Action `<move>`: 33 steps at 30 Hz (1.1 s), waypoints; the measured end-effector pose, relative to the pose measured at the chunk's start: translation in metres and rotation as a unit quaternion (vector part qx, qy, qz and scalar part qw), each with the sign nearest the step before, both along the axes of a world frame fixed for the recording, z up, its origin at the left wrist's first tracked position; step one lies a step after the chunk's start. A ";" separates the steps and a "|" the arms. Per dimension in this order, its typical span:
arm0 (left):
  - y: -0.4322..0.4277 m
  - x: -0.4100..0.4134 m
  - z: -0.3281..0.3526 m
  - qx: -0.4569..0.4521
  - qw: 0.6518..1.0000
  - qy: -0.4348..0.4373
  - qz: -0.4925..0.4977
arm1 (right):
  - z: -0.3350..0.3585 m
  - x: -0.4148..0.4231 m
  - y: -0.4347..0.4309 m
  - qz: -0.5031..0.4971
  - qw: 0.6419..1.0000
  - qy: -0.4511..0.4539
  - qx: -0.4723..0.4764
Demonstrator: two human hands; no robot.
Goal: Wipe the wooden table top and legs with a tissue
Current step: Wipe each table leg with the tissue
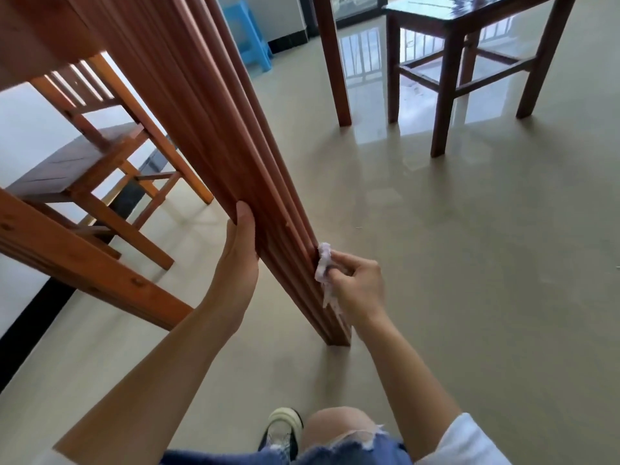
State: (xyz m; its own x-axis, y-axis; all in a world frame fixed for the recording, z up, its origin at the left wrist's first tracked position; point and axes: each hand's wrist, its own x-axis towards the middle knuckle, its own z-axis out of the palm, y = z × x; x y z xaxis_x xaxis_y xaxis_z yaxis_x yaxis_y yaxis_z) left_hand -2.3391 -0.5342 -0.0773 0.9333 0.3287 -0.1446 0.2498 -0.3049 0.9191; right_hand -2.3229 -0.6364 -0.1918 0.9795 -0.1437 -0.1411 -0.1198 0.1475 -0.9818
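Note:
A ribbed reddish wooden table leg [235,129] slants from the upper left down to the floor at centre. My left hand [236,253] lies against the leg's left side, its fingers wrapped behind the leg and hidden. My right hand [357,283] pinches a crumpled white tissue [323,266] and presses it against the leg's right edge, a little above the foot. The table's underside [30,35] fills the top left corner.
A wooden chair [87,169] stands under the table at left. A dark wooden stool [469,62] and another table leg [332,58] stand at the upper right, with a blue plastic stool [248,38] behind. Glossy beige floor surrounds me; my knee [339,427] and shoe [281,427] show below.

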 end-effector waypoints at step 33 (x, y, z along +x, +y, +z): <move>-0.004 0.000 -0.077 0.173 0.976 -0.130 0.002 | -0.174 0.003 0.043 -0.100 0.981 0.166 0.004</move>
State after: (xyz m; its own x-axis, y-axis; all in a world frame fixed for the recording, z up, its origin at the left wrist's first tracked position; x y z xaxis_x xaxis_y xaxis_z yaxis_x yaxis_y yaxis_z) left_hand -2.3388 -0.5384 -0.1544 0.9221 0.3205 0.2168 0.0245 -0.6076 0.7939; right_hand -2.3199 -0.5936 -0.3662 0.8320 -0.3253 -0.4495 -0.4010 0.2074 -0.8923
